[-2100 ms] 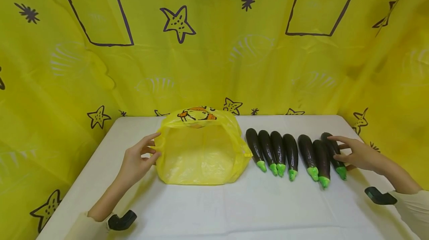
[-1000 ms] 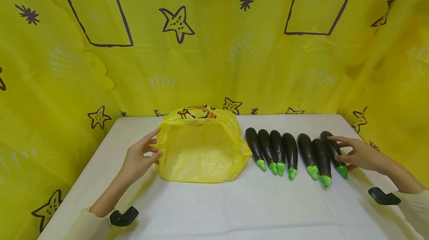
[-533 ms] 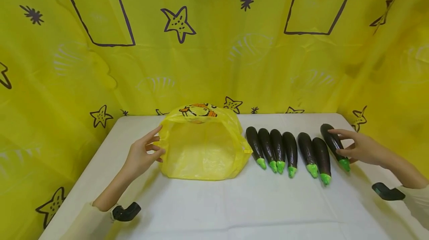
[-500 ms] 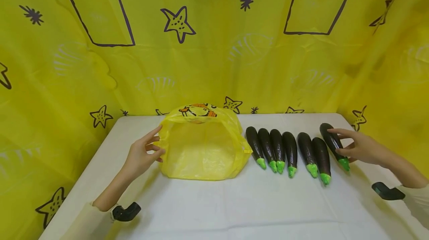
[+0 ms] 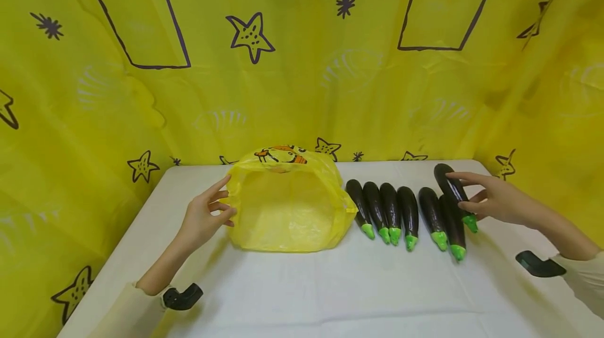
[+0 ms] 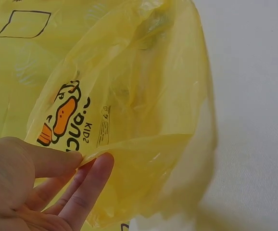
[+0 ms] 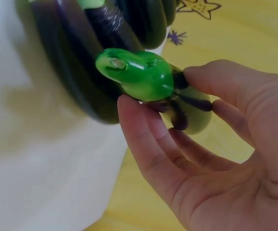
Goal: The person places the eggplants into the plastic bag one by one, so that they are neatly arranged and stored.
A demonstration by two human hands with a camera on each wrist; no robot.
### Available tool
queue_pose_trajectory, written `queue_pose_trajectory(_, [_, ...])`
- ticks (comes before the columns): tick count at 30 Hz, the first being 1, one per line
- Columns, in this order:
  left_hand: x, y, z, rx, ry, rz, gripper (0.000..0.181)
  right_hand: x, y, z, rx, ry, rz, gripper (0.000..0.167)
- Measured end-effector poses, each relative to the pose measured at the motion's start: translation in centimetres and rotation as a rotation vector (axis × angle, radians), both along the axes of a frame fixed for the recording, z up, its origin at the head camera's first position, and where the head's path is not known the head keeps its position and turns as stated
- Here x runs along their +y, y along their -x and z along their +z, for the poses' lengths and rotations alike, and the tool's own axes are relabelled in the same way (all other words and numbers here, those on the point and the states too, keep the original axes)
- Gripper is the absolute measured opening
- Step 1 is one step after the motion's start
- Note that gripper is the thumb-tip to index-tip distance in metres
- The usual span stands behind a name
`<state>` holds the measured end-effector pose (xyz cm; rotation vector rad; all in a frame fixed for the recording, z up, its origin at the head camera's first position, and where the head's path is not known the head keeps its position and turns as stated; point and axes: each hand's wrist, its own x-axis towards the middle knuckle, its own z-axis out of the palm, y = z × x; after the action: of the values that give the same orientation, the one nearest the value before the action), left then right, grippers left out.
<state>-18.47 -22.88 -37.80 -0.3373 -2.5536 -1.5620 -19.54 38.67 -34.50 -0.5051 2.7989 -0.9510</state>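
Yellow plastic-looking sheeting (image 5: pixel 292 91) hangs behind the surface and down both its sides, printed with outlined rectangles, starfish and pale fish shapes. Next in size comes the white-covered surface (image 5: pixel 302 291), with a few creases near its front.

On it, left of centre, stands a thin, translucent yellow bag (image 5: pixel 283 217), its wide mouth facing the person. At its left edge is the person's left hand (image 5: pixel 203 217); thumb and fingers pinch the rim, as the left wrist view shows. Over on the far right, the right hand (image 5: pixel 495 199) has its fingers narrowed around a held aubergine (image 5: pixel 447 178), dark and glossy, gripped along its body with the green stem end towards the person. It overlaps the rightmost aubergine (image 5: pixel 452 222) of the row; whether the two touch, I cannot tell. Altogether six lie on the surface right of the bag, stems towards the person: four grouped near it, two just beyond.

Smaller are the black devices (image 5: pixel 183 297) at both cuffs.

Smallest is the bag's print: a duck (image 6: pixel 64 115) with an orange bill, the word "KIDS" (image 6: pixel 87 132), larger lettering partly hidden by the hand, and a small printed panel (image 6: pixel 104 126) too fine to read.
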Motion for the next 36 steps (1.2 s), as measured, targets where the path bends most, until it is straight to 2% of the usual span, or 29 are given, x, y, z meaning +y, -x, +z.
queue_pose_trajectory(11, [0.2, 0.2, -0.3, -0.004, -0.037, -0.003, 0.084, -1.8, -0.4, 0.8, 0.047, 0.017, 0.037, 0.072])
queue_pose_trajectory(23, [0.0, 0.1, -0.4, -0.01, -0.04, 0.007, 0.084, -4.5, -0.7, 2.0, 0.21, -0.089, 0.109, 0.07])
queue_pose_trajectory(36, [-0.2, 0.0, -0.7, -0.004, -0.044, 0.013, 0.082, -7.7, -0.9, 2.8, 0.166, -0.034, 0.19, 0.069])
